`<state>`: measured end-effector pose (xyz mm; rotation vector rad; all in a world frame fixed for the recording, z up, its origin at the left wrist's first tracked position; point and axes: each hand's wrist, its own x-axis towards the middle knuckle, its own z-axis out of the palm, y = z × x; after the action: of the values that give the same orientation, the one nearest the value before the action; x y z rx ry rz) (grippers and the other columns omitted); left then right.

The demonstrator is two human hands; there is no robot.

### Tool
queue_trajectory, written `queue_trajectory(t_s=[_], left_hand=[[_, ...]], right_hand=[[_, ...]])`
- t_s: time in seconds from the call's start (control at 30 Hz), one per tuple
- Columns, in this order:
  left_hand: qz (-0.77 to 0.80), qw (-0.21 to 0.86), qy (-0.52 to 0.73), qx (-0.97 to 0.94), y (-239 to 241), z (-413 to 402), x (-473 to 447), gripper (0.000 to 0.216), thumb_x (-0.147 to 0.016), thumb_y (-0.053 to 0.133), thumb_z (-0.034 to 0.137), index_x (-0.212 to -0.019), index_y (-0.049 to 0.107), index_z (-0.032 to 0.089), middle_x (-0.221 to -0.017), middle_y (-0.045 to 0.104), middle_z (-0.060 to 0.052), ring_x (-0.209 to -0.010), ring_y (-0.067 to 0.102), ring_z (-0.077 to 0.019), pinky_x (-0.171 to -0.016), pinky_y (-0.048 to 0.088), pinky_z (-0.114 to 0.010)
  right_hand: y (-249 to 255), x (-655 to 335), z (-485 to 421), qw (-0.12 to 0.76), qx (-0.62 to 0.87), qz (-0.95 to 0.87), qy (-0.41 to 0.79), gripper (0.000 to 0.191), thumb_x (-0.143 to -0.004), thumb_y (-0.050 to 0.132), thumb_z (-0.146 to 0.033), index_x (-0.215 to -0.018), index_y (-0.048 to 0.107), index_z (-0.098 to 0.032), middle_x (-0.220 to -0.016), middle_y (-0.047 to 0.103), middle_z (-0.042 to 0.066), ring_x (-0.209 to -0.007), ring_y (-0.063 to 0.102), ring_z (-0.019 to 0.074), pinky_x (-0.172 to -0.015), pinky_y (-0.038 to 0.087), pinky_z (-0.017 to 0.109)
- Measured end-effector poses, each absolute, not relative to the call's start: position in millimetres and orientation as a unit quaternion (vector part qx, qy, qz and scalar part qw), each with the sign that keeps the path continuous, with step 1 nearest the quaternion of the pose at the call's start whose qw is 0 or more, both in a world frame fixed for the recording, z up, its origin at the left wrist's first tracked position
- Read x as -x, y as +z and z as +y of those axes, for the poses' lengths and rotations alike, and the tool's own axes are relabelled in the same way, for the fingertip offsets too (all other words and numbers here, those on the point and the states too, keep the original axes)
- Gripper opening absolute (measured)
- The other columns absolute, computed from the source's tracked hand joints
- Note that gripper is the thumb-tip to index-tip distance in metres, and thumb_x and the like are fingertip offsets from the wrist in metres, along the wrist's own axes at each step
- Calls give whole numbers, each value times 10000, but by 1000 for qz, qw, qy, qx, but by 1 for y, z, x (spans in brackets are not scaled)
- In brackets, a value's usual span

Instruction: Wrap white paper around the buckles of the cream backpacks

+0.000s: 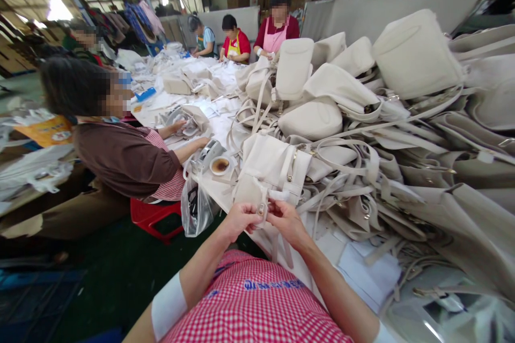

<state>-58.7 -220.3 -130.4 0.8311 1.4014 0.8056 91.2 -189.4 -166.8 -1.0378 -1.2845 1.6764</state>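
Right in front of me, at the table's near edge, lies a cream bag (263,163) with straps and gold-coloured hardware. My left hand (242,221) pinches the bag's near end, beside a small tab with a metal fitting (261,209). On the other side of that tab, the fingers of my right hand (286,221) are closed on the bag's edge. Both hands are close together, with the fitting between them. A bit of white wrapping (278,194) shows just above my right fingers. What exactly lies under the fingertips is too small to make out.
A large heap of cream bags (402,134) fills the table's right side. Left of my bag stand a bowl of brown liquid (220,165) and a hanging clear plastic bag (196,206). A co-worker (120,155) sits on a red stool (155,220); others work farther back.
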Motion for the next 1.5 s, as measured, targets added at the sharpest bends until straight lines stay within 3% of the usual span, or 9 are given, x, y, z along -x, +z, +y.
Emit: queue_trajectory(t_s=[0.13, 0.3, 0.5, 0.67, 1.0, 1.27, 1.5], left_hand=[[611, 571, 355, -418, -127, -222, 57, 150, -570, 649, 278, -630, 575, 163, -490, 495, 70, -407, 395, -56, -388, 304, -182], [605, 573, 380, -402, -131, -220, 50, 168, -585, 623, 303, -667, 582, 162, -525, 533, 50, -411, 400, -62, -405, 308, -197], [661, 480, 408, -408, -140, -221, 37, 120, -663, 589, 284, -635, 520, 190, -497, 480, 65, -439, 393, -81, -454, 290, -214], [670, 381, 409, -487, -135, -229, 29, 228, -788, 567, 340, -625, 524, 186, -535, 473, 52, -529, 424, -103, -535, 323, -234], [631, 422, 432, -487, -141, -231, 32, 213, -803, 610, 365, -716, 603, 171, -571, 522, 45, -550, 463, -107, -549, 360, -227], [610, 557, 451, -339, -144, -225, 34, 243, -673, 722, 352, -735, 565, 178, -531, 546, 53, -466, 474, -85, -480, 346, -200], [644, 421, 425, -477, -140, -232, 33, 110, -749, 610, 268, -697, 577, 178, -587, 588, 31, -548, 525, -112, -555, 387, -227]], right_hand=[[-160, -94, -193, 389, 400, -494, 667, 366, -654, 768, -337, -977, 690, -184, -762, 697, 3, -689, 619, 162, -654, 492, 284], [-154, -99, -198, 400, 425, -460, 670, 402, -629, 761, -307, -1006, 678, -196, -678, 624, -33, -597, 542, 131, -531, 418, 239], [-162, -93, -208, 443, 452, -479, 608, 324, -658, 725, -320, -956, 656, -213, -778, 677, 10, -740, 623, 189, -699, 504, 309], [-166, -91, -210, 453, 460, -487, 588, 285, -682, 710, -331, -934, 638, -219, -772, 677, 13, -730, 615, 189, -685, 501, 306], [-168, -94, -210, 453, 463, -419, 637, 347, -614, 778, -389, -885, 678, -196, -727, 679, 12, -650, 595, 167, -614, 475, 285], [-159, -100, -211, 434, 467, -386, 668, 336, -606, 800, -369, -879, 715, -192, -714, 701, 18, -609, 577, 151, -492, 376, 232], [-154, -104, -215, 410, 468, -331, 710, 341, -600, 799, -411, -849, 752, -181, -785, 723, 45, -630, 590, 148, -466, 370, 217]])
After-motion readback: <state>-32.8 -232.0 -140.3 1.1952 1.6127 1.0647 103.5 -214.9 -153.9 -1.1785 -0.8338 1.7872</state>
